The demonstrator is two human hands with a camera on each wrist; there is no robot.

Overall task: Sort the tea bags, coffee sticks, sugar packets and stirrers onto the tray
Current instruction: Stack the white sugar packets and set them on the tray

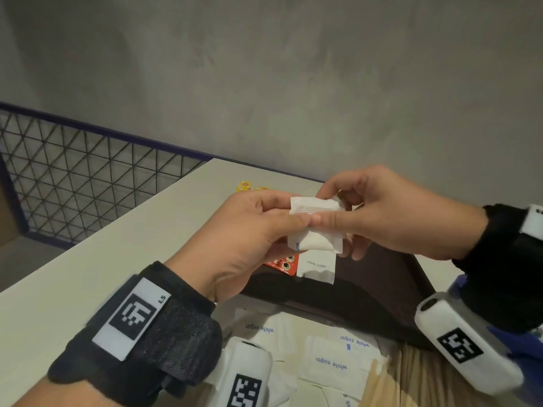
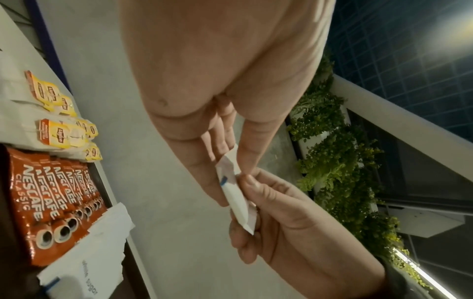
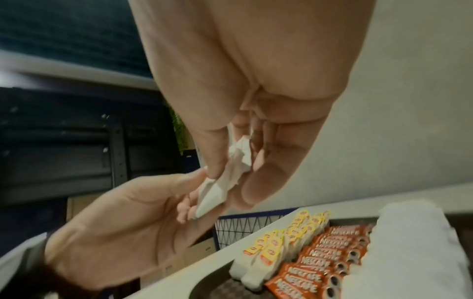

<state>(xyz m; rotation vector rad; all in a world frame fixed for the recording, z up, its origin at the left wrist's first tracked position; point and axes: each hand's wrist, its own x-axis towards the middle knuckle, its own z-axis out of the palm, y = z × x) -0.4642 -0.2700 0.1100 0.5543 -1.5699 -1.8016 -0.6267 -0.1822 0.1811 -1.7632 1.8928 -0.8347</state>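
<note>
White paper sugar packets [image 1: 316, 227] up in mid-air above the dark brown tray [image 1: 379, 277], pinched from both sides: left hand [image 1: 252, 230] and right hand [image 1: 393, 212]. Orange coffee sticks [image 2: 51, 204] lined up on the tray.

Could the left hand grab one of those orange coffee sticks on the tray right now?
Probably not yet: the left hand and right hand both pinch sugar packets above the coffee sticks.
</note>
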